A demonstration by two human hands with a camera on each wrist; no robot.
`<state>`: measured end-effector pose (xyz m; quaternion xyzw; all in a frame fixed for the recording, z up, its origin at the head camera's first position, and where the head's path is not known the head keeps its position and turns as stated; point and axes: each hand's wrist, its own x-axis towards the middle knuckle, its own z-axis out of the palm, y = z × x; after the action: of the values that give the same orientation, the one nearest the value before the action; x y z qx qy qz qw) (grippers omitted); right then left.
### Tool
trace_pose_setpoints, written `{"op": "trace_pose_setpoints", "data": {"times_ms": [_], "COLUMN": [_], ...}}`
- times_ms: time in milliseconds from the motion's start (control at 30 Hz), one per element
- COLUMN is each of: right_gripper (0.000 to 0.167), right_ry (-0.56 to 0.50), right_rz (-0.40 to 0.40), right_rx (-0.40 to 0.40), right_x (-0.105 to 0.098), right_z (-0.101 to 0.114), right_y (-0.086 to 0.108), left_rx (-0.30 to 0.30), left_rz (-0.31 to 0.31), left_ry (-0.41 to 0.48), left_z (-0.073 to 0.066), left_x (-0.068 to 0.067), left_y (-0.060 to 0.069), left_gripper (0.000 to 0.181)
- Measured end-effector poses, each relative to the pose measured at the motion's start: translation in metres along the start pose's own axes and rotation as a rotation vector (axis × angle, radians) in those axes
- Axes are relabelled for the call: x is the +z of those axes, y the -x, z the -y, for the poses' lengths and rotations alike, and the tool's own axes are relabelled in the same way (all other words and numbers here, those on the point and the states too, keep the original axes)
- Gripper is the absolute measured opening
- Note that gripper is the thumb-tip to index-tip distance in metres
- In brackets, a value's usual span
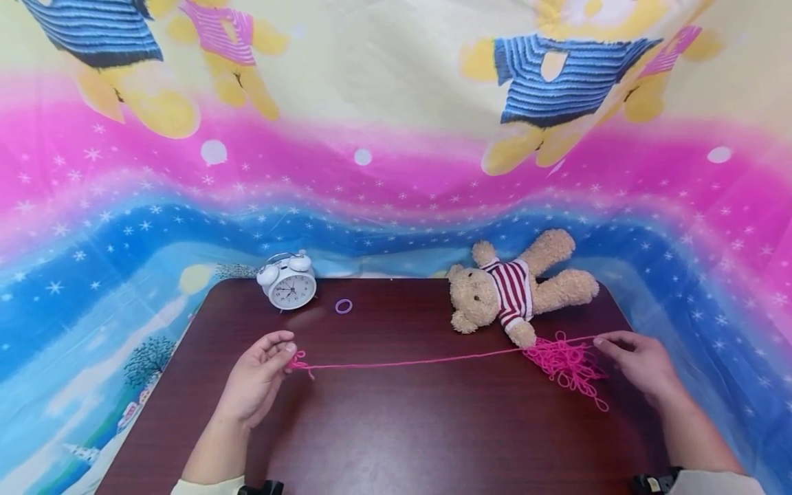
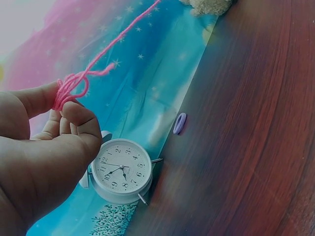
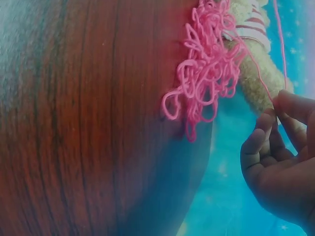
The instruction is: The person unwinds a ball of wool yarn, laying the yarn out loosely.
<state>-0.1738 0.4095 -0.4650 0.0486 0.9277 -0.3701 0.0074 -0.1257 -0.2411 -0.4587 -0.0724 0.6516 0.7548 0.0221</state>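
A strand of pink yarn (image 1: 421, 361) stretches nearly straight across the table between the two hands. My left hand (image 1: 256, 375) pinches a small looped bundle of the yarn (image 2: 71, 91) between thumb and fingers, with a short loose end sticking out. On the far right, my right hand (image 1: 640, 364) pinches the strand between thumb and fingertips. Just left of that hand lies a tangled heap of pink yarn (image 3: 209, 64), linked to the pinched strand. Its upper edge meets the arm of a teddy bear (image 1: 512, 292) in a red-and-white striped shirt.
A white twin-bell alarm clock (image 1: 292, 290) stands at the back left of the dark wooden table (image 1: 383, 433). Beside it lies a purple ring (image 1: 343, 306). A printed cloth (image 1: 383, 185) with bears and snowflakes hangs behind and around the table.
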Motion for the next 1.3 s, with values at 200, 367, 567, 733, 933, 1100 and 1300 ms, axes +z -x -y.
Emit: {"op": "trace_pose_setpoints", "data": {"times_ms": [200, 367, 567, 733, 933, 1100, 1300], "right_gripper": [0.058, 0.059, 0.056, 0.054, 0.055, 0.055, 0.052], "right_ry": [-0.023, -0.054, -0.091, -0.110, -0.101, -0.096, -0.118], "right_rz": [0.027, 0.037, 0.111, 0.156, 0.187, 0.190, 0.180], "right_rx": [0.056, 0.093, 0.137, 0.148, 0.164, 0.139, 0.094], "right_x": [0.001, 0.004, 0.012, 0.020, 0.023, 0.024, 0.021], "right_z": [-0.008, -0.017, -0.028, -0.030, -0.029, -0.026, -0.019], "right_y": [-0.002, -0.006, -0.010, -0.012, -0.013, -0.012, -0.011], "left_rx": [0.009, 0.024, 0.020, 0.021, 0.016, 0.013, 0.032], "left_rz": [-0.004, -0.005, 0.003, 0.013, 0.015, 0.016, 0.016], "left_ry": [0.005, 0.018, 0.006, -0.007, 0.003, 0.007, 0.020], "left_z": [0.000, 0.000, 0.001, 0.001, 0.000, -0.001, -0.001], "left_x": [-0.002, -0.003, -0.004, -0.004, -0.002, 0.000, 0.002], "left_y": [0.001, 0.002, 0.000, -0.002, -0.001, 0.000, 0.000], "left_gripper": [0.027, 0.028, 0.028, 0.028, 0.027, 0.027, 0.026]}}
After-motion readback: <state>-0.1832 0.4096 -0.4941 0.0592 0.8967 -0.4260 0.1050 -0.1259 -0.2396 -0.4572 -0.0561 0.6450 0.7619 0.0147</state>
